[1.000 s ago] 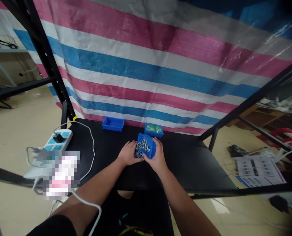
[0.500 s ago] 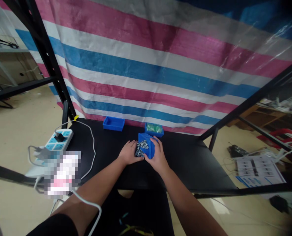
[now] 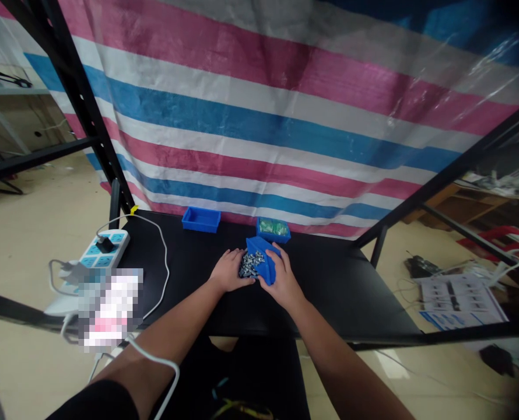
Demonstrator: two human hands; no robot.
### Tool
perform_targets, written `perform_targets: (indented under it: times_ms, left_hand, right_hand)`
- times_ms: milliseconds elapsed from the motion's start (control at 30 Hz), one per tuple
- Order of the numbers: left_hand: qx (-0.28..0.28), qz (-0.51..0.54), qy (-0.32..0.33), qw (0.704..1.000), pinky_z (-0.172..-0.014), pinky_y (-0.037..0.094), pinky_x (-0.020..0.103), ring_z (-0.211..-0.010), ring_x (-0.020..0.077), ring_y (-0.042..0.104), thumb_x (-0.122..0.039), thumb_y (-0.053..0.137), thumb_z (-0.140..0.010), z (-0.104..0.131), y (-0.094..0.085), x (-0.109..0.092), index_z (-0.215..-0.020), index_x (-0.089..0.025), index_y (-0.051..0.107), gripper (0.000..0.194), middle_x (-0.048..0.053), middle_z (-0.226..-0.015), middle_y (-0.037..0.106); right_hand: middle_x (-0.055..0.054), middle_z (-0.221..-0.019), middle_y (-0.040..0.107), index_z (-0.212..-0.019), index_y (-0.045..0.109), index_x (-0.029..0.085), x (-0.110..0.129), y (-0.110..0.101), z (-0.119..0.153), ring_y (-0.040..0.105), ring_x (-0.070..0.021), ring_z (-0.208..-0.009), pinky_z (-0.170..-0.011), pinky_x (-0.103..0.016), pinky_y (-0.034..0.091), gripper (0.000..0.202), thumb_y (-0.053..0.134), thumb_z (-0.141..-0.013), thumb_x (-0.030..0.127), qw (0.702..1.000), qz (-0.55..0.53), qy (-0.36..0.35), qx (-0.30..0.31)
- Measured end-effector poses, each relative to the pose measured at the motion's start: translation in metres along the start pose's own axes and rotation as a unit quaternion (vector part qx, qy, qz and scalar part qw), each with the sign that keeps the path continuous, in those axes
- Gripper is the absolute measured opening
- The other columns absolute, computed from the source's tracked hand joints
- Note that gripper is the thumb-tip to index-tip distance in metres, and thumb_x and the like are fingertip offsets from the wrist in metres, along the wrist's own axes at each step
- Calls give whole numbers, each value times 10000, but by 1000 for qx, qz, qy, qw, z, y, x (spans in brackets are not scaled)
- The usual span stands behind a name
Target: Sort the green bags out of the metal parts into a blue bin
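Observation:
A blue plastic bin (image 3: 267, 269) is tipped over to the left, its open side toward my left hand. My right hand (image 3: 284, 280) grips it from the right, thumb near the front edge and fingers on the back wall. Small shiny metal screws (image 3: 251, 263) lie heaped at the bin's mouth; whether some still rest inside it is hard to tell. Cupped along the left side of this heap is my left hand (image 3: 231, 272), its thumb stretched out in front and its fingers apart from the thumb, with nothing gripped.
Behind the hands stand a blue tray (image 3: 202, 220) and a blue bin (image 3: 273, 235) with green packets. The black table (image 3: 338, 286) also bears a power strip (image 3: 106, 251) and cables at left. A striped sheet (image 3: 259, 122) hangs at the back between black frame posts.
My right hand has tipped the blue bin further over, and more screws show spread between it and my left hand. My left hand has stayed nearly still.

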State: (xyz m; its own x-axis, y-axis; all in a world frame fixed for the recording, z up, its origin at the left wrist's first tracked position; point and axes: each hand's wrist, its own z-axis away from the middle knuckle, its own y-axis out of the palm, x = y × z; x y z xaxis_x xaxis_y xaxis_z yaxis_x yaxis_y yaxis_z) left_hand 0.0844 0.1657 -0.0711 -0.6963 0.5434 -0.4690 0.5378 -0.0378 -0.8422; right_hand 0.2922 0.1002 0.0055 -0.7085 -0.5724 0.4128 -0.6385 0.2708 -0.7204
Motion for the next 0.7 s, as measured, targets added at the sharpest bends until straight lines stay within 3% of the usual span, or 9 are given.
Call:
perform_targets:
  times_ms: [400,700]
  left_hand:
    - [5,-12,4,1000,-1239,211,506,-1455,335,391,-768,639,-726,0,-1,-1,-1482,-125,432,1013,193,-1515,488]
    - [7,-6,6,1000,-1243,202,510,-1469,333,371,-763,636,-736,0,-2,-2,-1488,-140,427,999,177,-1524,483]
  right_hand:
    - [-146,-1586,270,-1491,345,281,-7,-15,7,388,-341,-1452,-1164,-563,420,759,698,-831,151,999,21,-23,-18]
    - [-119,-1620,266,-1464,401,298,-30,-25,20,375,-346,-1465,-1141,-584,451,720,700,-829,137,996,66,-55,-28]
